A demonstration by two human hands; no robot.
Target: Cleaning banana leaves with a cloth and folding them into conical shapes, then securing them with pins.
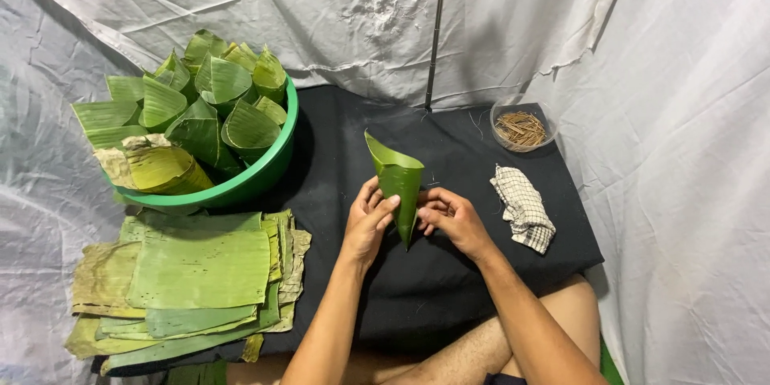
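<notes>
At the middle of the frame, over the black cloth, my left hand (367, 212) and right hand (451, 216) pinch a light, pliable, easily torn leaf cone (397, 180) near its lower tip, best gripped at the overlapping seam.

No packages, labels, signs or screens appear in this view. The nearest thing to packaging is an unmarked container: a small round clear bowl (523, 123) at the far right of the black cloth (449, 273), holding thin brown sticks. It carries no label or print that can be made out.
</notes>
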